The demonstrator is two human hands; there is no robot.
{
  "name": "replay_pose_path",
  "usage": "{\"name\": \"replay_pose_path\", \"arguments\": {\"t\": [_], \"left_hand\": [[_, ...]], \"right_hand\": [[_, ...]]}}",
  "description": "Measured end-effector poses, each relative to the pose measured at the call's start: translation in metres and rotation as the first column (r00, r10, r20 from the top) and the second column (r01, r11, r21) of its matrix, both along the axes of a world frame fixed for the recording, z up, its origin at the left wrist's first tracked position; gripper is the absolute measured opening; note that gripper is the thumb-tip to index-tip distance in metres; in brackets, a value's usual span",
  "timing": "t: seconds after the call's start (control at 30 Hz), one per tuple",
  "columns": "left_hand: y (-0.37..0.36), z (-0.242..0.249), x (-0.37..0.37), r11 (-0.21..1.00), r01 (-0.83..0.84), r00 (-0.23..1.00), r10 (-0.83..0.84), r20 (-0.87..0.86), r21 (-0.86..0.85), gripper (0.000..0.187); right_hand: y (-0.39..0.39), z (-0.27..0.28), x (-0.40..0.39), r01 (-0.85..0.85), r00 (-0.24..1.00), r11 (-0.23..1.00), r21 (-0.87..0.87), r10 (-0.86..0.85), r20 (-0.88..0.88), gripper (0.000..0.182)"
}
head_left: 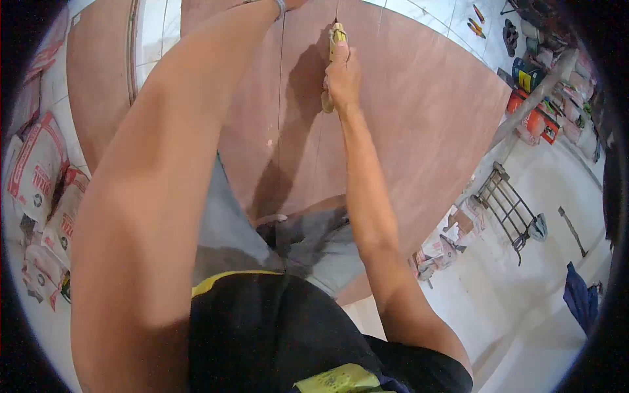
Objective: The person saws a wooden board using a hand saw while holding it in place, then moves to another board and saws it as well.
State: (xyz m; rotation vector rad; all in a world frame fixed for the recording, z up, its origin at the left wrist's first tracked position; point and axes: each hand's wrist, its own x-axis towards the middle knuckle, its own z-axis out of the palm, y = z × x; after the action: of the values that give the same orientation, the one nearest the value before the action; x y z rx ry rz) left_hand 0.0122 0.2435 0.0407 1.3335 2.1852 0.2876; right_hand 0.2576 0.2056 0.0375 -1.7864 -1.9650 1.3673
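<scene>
My right hand [343, 77] is wrapped round a yellow utility knife [338, 35], its tip pointing away from me and down on a large reddish-brown plywood sheet [426, 105]. Thin straight lines run lengthwise on the sheet, one of them meeting the knife's tip. At the top edge of the view, my left hand [296, 2] is mostly cut off, and its fingers are out of sight. A band circles the left wrist. My legs in grey trousers are on or over the near part of the sheet.
Another brown panel [98, 72] lies to the left. Printed sacks [40, 167] are stacked at far left. Pliers [476, 28] rest on white tiles at upper right. A dark bucket [527, 74], a red-orange object [534, 121] and a metal rack [508, 200] stand at right.
</scene>
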Motion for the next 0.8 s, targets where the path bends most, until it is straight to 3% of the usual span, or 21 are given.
{"name": "replay_pose_path", "arguments": {"t": [0.03,0.1,0.13,0.23,0.3,0.33,0.37,0.43,0.47,0.5,0.57,0.7,0.77,0.8], "left_hand": [[-0.002,-0.003,0.004,0.999,0.029,1.0,-0.029,-0.003,0.017,0.04],[0.003,-0.015,0.003,0.997,0.079,0.993,-0.08,-0.09,-0.005,0.038],[0.004,-0.019,0.003,0.994,0.11,0.985,-0.112,-0.127,-0.026,0.038],[0.001,-0.008,0.003,0.988,0.147,0.981,-0.152,-0.123,-0.048,0.037],[0.001,-0.011,0.002,0.999,0.037,0.998,-0.038,-0.044,-0.018,0.037],[0.004,-0.013,0.002,1.0,-0.013,1.0,0.013,0.0,0.0,0.038],[0.006,-0.012,0.002,0.999,-0.05,0.999,0.049,0.012,0.006,0.038],[0.005,-0.016,0.007,0.992,-0.129,0.99,0.129,0.05,0.003,0.04],[-0.005,-0.022,0.017,0.998,-0.061,0.997,0.062,0.048,-0.014,0.041],[0.001,-0.029,0.008,1.0,-0.008,1.0,0.008,0.012,0.005,0.043],[0.007,-0.036,0.007,0.999,0.022,1.0,-0.022,0.001,0.026,0.047],[0.003,-0.007,0.006,0.997,-0.082,0.995,0.082,0.062,-0.01,0.056],[-0.006,0.008,0.011,0.993,-0.065,0.989,0.078,0.125,-0.102,0.059],[-0.003,0.016,0.009,0.989,-0.047,0.985,0.07,0.157,-0.143,0.059]], "right_hand": [[0.0,0.001,0.006,0.018,1.0,0.999,-0.051,-0.017,0.017,0.049],[-0.054,0.032,0.057,-0.066,0.994,0.981,0.184,0.048,0.102,0.051],[-0.081,0.079,0.076,-0.033,0.992,0.999,0.003,0.033,0.125,0.05],[-0.156,0.169,0.138,-0.268,0.925,0.962,0.04,0.246,0.288,0.035],[-0.148,0.177,0.125,-0.103,0.978,0.993,-0.052,0.111,0.178,0.034],[-0.148,0.176,0.12,-0.016,0.991,0.995,-0.097,0.029,0.131,0.034],[-0.126,0.126,0.11,-0.217,0.97,0.964,0.155,0.195,0.144,0.035],[-0.059,0.031,0.047,0.021,1.0,0.991,0.132,-0.022,0.005,0.035],[-0.029,0.01,0.023,-0.027,1.0,0.987,0.157,0.028,-0.003,0.039],[-0.003,0.003,0.0,0.063,0.997,0.998,-0.014,-0.063,0.054,0.046],[0.021,-0.03,-0.002,-0.002,1.0,1.0,0.016,0.001,0.026,0.044],[0.011,0.01,-0.003,0.028,0.997,0.99,-0.141,-0.037,-0.062,0.044],[-0.024,0.013,0.04,-0.069,0.995,0.996,0.055,0.065,0.076,0.044],[-0.04,0.044,0.052,-0.108,0.982,0.993,0.05,0.099,0.16,0.043]]}}
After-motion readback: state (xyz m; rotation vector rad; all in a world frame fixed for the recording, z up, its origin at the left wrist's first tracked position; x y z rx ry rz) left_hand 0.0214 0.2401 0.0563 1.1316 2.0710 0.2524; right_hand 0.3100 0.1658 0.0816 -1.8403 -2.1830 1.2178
